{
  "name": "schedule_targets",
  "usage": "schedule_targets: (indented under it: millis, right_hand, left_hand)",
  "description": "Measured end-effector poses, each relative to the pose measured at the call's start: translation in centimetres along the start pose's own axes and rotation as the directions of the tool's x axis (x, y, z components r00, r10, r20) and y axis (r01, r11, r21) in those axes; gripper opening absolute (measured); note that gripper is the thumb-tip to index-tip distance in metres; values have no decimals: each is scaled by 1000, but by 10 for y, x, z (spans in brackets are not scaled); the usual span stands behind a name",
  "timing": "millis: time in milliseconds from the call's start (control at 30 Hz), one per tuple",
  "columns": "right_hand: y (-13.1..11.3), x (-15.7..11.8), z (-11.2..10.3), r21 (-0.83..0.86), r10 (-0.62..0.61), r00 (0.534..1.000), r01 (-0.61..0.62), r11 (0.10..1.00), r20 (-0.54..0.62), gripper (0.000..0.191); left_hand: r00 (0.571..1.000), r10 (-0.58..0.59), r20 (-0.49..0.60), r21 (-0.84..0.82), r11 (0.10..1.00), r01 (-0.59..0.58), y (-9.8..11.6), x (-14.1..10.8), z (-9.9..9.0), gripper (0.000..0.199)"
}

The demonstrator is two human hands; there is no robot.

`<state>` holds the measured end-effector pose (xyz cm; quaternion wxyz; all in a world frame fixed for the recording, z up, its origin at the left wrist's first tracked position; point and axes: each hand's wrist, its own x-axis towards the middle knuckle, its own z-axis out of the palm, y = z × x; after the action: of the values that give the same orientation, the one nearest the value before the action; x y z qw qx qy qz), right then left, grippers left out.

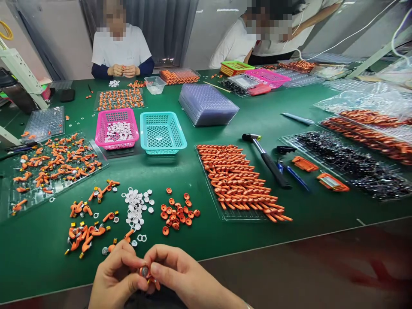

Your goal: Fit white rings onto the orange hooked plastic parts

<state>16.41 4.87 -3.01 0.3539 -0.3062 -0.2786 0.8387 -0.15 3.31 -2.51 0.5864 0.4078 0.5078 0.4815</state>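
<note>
Left hand [117, 272]: thumb and fingers clamped on a small orange piece [144, 271], its round silvery face showing, at the near edge of the worktop [199, 240].
Right hand [177, 272]: pinched on that same piece from the other side, fingertips close to the left's.
Step at the near edge: from my remote seat, I judge it fitting or pressing parts together.
White discs [137, 210] and orange caps [177, 212]: loose on the worktop, just beyond both hands.
Next move: I judge it calls for steady, even thumb pressure.
</note>
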Motion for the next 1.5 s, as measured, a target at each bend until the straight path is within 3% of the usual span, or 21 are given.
schedule_targets:
  millis: [133, 233, 400, 533, 733, 867, 1033, 1333, 1500]
  right_hand:
    - [7, 2, 0, 73, 27, 1000, -27, 997, 1, 41]
    - [15, 4, 0, 133, 15, 1000, -16, 991, 11, 40]
    - [27, 6, 1, 271, -35, 999, 31, 962, 9, 40]
    - [29, 4, 0, 281, -68, 997, 73, 957, -29, 33]
    - [20, -2, -2, 266, -288, 958, 277, 923, 1, 24]
    - [28, 0, -5, 273, -261, 965, 253, 928, -9, 24]
    - [40, 4, -7, 335, -217, 975, 218, 916, -43, 30]
    - [36, 6, 0, 456, -156, 988, 139, 879, -1, 36]
    - [36, 4, 0, 465, -106, 994, 112, 878, -40, 40]
  left_hand:
    - [997, 64, -32, 67, 996, -62, -1, -3, 2, 31]
    - [976, 210, 52, 196, 956, -216, -4, -2, -4, 24]
    - [836, 431, 339, 349, 768, -537, -2, 5, -16, 6]
    - [787, 506, 354, 415, 669, -617, 13, 9, -10, 18]
    - [690, 620, 374, 523, 473, -709, 30, 13, -2, 27]
    - [627, 642, 442, 533, 375, -759, 27, 13, -2, 23]
    - [677, 608, 414, 525, 448, -723, 23, 11, 0, 29]
    - [739, 533, 412, 472, 568, -674, 17, 9, -8, 20]
    - [774, 485, 407, 486, 603, -633, 12, 7, -11, 17]
